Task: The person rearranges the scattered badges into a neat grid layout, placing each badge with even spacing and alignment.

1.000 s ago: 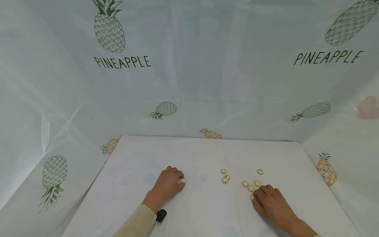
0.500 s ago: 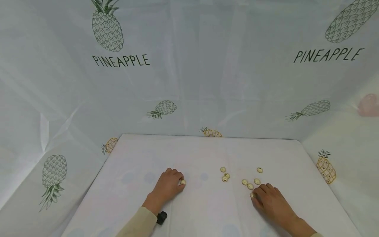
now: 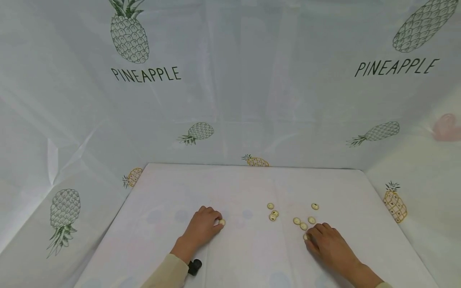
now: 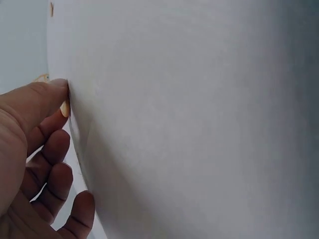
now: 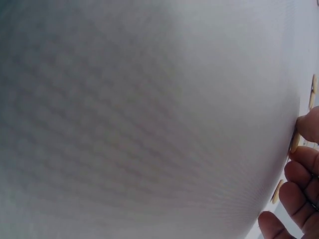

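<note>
Beige fabric sleeve, on the left forearm at the near edge; small black device at that wrist. Right hand: thumb and finger in a narrow pinch on a small, round, pale-yellow disc, right of centre on the table. Left hand: like pinch on a second pale-yellow disc, left of centre. Both held pieces partly covered by fingers; thin and edge-on in the wrist views.

Loose discs, same kind, seven. Cluster of three, just beyond the right fingertips; single piece, farther back, dark spot at its middle. Between the hands, touching pair, one dark-spotted, and a lone piece just behind.

White cloth, faint blue spots, under everything. Grey-white sheet, rear, printed with pineapples and the word PINEAPPLE, twice.
</note>
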The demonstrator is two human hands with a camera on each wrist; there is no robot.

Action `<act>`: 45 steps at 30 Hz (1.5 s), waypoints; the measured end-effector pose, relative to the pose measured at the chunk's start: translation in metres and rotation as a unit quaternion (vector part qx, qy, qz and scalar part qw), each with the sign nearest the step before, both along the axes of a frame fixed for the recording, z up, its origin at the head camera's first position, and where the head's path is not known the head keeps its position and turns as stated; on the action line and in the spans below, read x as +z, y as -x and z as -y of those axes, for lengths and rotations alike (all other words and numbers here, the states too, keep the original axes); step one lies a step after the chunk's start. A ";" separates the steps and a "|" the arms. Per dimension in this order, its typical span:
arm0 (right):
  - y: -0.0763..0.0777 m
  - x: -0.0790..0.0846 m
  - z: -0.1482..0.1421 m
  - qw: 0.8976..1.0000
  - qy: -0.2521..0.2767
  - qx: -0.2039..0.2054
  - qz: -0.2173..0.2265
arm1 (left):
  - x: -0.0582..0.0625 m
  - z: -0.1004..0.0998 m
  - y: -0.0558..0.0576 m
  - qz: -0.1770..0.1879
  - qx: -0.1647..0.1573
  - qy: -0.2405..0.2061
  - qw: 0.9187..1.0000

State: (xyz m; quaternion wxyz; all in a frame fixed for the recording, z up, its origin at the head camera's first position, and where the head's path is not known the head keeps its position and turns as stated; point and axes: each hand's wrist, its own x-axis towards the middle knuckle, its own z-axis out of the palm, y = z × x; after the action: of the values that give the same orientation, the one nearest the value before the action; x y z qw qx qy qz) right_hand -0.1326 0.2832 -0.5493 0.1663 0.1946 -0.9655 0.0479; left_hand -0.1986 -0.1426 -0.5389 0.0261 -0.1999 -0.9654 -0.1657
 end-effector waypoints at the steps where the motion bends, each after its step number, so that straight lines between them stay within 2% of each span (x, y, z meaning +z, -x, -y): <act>1: 0.000 0.000 0.000 1.000 0.000 0.000 0.000 | 0.000 0.000 0.000 0.000 -0.001 -0.002 1.000; 12: 0.000 0.000 0.000 1.000 -0.001 0.013 -0.020 | 0.000 -0.002 -0.001 -0.018 -0.004 0.000 1.000; 18: 0.000 -0.001 -0.001 1.000 -0.003 0.015 -0.026 | -0.001 -0.001 0.000 -0.013 -0.001 0.004 1.000; 24: 0.001 0.000 0.000 0.999 -0.009 0.017 -0.025 | 0.003 -0.002 -0.001 -0.003 0.001 -0.001 1.000; 45: 0.001 0.000 0.002 0.999 -0.012 0.018 -0.039 | 0.005 -0.003 -0.002 -0.005 -0.003 -0.007 1.000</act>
State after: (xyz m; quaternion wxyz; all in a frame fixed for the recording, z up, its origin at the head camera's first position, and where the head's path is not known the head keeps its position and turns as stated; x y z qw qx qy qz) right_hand -0.1340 0.2812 -0.5494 0.2007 0.2162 -0.9550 0.0315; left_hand -0.1971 -0.1400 -0.5340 0.0314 -0.2033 -0.9635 -0.1716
